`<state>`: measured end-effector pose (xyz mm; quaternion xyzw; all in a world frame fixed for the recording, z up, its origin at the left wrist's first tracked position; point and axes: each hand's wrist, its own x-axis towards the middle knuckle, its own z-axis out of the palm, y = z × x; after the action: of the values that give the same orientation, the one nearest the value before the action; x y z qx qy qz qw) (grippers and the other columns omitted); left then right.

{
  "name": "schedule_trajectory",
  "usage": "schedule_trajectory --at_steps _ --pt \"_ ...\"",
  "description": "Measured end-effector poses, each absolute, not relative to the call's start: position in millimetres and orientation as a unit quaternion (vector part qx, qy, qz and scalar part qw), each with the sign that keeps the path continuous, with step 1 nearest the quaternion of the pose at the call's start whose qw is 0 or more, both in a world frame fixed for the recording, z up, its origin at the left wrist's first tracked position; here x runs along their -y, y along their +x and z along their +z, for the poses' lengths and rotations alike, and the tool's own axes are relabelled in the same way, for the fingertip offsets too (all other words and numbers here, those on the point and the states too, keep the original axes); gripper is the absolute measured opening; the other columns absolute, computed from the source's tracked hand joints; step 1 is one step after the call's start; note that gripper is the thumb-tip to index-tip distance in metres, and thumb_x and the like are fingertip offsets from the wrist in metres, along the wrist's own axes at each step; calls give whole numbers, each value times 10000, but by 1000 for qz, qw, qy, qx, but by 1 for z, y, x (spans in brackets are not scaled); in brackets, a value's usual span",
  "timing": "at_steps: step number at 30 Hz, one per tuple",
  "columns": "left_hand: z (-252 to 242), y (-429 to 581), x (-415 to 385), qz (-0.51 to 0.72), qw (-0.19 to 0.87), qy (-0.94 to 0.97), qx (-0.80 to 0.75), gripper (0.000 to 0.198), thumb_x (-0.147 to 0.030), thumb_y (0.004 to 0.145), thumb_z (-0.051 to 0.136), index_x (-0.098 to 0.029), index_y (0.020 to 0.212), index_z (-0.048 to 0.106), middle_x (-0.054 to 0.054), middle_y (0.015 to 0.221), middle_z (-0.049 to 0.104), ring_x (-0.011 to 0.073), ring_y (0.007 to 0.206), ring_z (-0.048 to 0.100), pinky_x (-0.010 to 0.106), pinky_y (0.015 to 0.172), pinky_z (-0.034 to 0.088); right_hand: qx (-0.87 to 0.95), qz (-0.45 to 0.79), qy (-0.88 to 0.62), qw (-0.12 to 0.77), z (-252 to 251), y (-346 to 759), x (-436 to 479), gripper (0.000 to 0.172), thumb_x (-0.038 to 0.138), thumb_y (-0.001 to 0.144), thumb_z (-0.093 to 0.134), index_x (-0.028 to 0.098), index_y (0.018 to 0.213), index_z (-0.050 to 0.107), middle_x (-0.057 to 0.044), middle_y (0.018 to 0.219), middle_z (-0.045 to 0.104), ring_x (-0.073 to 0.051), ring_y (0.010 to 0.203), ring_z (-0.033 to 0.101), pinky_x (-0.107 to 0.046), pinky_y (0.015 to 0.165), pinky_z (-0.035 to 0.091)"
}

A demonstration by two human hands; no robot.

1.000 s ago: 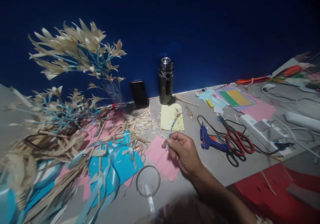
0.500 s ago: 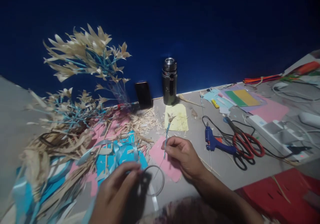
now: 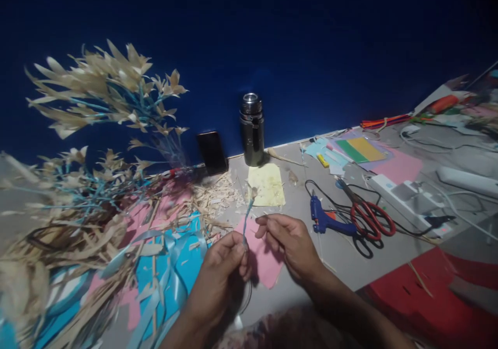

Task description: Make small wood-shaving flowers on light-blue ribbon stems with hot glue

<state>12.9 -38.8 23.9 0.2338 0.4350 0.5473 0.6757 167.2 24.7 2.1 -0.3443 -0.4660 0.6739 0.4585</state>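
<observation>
The left hand (image 3: 227, 258) had its thumb and fingers closed on the lower part of a thin blue-wrapped stem (image 3: 247, 218), which rose at a slant above the table and ended in a small pale flower (image 3: 253, 192) before the near-left corner of a yellow sheet (image 3: 268, 180). Just beside it, the right hand (image 3: 290, 240) was loosely curled, thumb near the fingers; whether it pinched anything thin could not be told. With the stem visibly gripped only low down, a slack pinch could have let it twist or tip, and a careless brush from the right fingertips might have bent the flower. A wire ring (image 3: 249, 294) showed partly below the left hand and could have snagged a finger. Beneath lay a pink sheet (image 3: 268, 266), likely to slide if a wrist dragged on it. To the right, a blue glue gun (image 3: 330, 223) sat near red-handled scissors (image 3: 373, 219) among dark cords; a sweeping forearm could have caught a cord and pulled the gun, and its nozzle, if hot, could have burned. On the left, loose blue ribbon (image 3: 175, 281) and dry husks (image 3: 97, 281) threatened tangles.
</observation>
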Motion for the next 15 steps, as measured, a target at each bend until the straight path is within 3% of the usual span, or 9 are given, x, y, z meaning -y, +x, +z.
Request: schedule_trajectory --at_steps 4,8,11,15 --pt "23 10 39 539 734 173 -375 314 -342 785 834 -152 711 596 -38 578 490 50 474 346 169 446 295 488 667 -376 419 3 162 -24 215 380 804 774 171 758 751 -24 662 700 -108 518 523 -218 479 411" --pt "23 7 41 508 774 153 -346 308 -310 782 842 -130 719 600 -37 596 469 23 464 241 129 392 180 508 662 -343 431 7 155 -21 168 341 766 792 183 814 764 -41 789 742 -170 731 658 -275 683 531" --pt "24 5 41 483 796 143 -334 342 -323 747 871 -128 719 591 -46 586 444 15 463 209 112 379 152 531 672 -315 408 10 153 -21 196 362 794 777 173 845 774 -45 822 736 -175 765 664 -289 739 531" --pt "22 4 42 464 810 146 -326 372 -330 752 864 -128 676 561 -51 582 427 10 458 214 104 371 148 513 717 -270 387 12 153 -21 249 409 816 773 161 801 756 -29 740 696 -154 689 636 -270 693 510"
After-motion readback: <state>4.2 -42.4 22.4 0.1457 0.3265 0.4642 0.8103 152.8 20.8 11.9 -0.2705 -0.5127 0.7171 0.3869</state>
